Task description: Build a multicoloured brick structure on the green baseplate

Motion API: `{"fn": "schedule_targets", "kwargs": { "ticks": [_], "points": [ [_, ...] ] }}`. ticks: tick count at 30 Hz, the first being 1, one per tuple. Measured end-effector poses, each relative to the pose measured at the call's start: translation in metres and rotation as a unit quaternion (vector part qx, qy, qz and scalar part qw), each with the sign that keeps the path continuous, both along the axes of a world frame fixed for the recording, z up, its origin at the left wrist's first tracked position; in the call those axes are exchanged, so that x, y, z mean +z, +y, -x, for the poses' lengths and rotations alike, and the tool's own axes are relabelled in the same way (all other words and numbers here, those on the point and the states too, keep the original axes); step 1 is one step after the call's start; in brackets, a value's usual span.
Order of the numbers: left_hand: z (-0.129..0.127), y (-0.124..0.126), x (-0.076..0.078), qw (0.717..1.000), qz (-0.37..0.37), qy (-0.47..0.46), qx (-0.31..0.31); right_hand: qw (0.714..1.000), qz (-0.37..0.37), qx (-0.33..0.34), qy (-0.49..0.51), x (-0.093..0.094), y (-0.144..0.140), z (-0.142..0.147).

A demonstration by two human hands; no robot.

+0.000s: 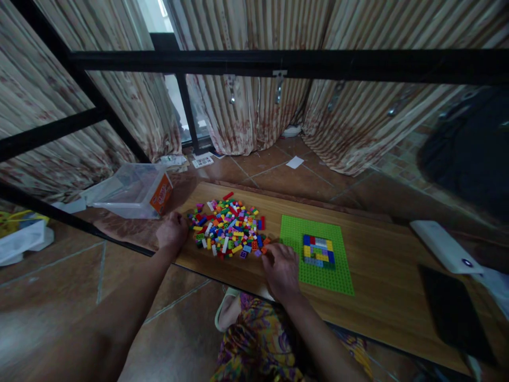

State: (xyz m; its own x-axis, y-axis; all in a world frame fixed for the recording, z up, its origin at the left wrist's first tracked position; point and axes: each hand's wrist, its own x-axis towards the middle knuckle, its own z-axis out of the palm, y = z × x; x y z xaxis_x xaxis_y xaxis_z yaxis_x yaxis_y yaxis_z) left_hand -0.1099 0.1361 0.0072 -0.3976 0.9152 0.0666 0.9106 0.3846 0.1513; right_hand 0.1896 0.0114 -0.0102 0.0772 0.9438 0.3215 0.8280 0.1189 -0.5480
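A heap of small multicoloured toy building bricks (228,225) lies spread on the wooden tabletop. At the heap's left side, my left hand (173,232) rests closed by the table edge; anything inside its curled fingers is hidden. My right hand (281,268) is at the right side of the heap, with thumb and bent fingers drawn in beside an orange brick (264,250). Whatever lies between those fingertips is too small to make out. Right of that hand is a green baseplate (292,228). On it sits a low, roughly square brick build (318,251) in blue, yellow, red and white.
A clear plastic box (131,193) with an orange label stands beyond the table's left end. Towards the right end lie a dark flat tablet-like object (455,310) and a white device (443,246). A black metal bar (254,62) crosses in front of striped curtains (254,116).
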Motion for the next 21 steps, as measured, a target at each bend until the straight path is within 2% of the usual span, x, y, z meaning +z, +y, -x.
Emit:
{"fn": "schedule_targets", "kwargs": {
  "ticks": [6,12,16,21],
  "points": [
    [0.001,0.001,0.000,1.000,0.009,0.003,0.001,1.000,0.007,-0.010,0.007,-0.003,0.006,0.005],
    [0.005,0.004,-0.004,1.000,0.011,0.022,-0.003,1.000,0.008,-0.008,0.024,0.000,-0.004,-0.004],
    [0.005,0.004,-0.003,1.000,0.016,0.022,-0.006,0.999,-0.007,-0.021,0.039,0.003,-0.019,-0.025],
    [0.004,0.004,-0.002,1.000,0.016,0.014,0.000,0.996,-0.025,-0.066,0.049,0.005,-0.031,-0.069]
  ]
}}
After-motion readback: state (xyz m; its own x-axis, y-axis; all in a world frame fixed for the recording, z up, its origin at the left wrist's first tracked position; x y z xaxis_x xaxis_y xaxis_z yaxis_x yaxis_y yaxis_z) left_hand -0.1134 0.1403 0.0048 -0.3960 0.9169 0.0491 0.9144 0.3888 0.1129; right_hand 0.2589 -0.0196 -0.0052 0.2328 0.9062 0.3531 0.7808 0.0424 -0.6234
